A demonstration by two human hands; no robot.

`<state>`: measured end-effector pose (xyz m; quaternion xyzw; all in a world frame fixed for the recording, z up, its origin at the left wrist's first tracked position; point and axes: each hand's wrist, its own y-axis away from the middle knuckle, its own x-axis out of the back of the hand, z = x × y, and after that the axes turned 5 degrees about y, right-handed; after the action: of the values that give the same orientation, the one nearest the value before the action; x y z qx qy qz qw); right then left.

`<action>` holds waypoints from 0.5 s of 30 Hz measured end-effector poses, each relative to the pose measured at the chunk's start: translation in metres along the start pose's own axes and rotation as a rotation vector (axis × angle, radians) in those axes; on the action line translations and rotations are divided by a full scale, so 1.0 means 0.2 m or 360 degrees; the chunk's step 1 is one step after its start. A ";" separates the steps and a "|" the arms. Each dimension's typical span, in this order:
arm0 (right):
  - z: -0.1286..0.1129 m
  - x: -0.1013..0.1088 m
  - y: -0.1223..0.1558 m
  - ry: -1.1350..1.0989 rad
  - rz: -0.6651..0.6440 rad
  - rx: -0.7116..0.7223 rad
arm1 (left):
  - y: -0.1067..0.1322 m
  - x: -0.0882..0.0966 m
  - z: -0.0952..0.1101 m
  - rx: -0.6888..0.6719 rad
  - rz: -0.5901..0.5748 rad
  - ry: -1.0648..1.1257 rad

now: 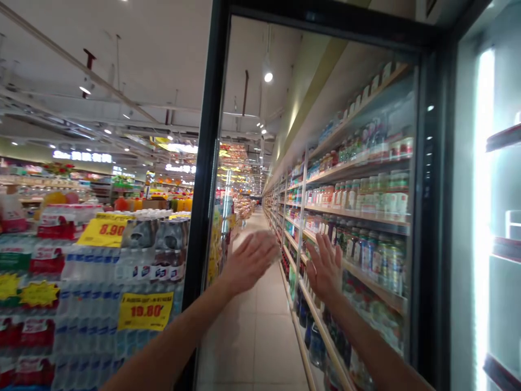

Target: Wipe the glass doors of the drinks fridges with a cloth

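The glass door (248, 336) of an upright cooler stands in front of me, set in a black frame (205, 163). My left hand (252, 260) is at the middle of the pane, its fingers laid flat and pointing right. Its fingertips are blurred, with a pale edge I cannot make out. To its right, my right hand (325, 269) is raised with fingers apart and holds nothing. It appears to rest against the glass, though contact is hard to tell.
Stacked bottle packs (89, 304) with yellow price signs (145, 310) stand left of the door. Shelves of bottles and cans (366, 201) show in the pane, beside a tiled aisle (266, 320). At right is a bright light strip (484, 217) near shelf edges (504, 247).
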<state>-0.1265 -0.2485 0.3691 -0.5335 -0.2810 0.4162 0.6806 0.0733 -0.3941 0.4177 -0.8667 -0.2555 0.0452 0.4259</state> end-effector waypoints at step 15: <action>-0.01 -0.01 0.00 -0.0005 0.0007 -0.0006 | -0.18 -0.02 -0.17 0.0575 0.0307 -0.0141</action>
<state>-0.1259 -0.2509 0.3683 -0.5348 -0.2816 0.4180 0.6782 0.0658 -0.4018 0.4657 -0.7939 -0.1775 0.1689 0.5564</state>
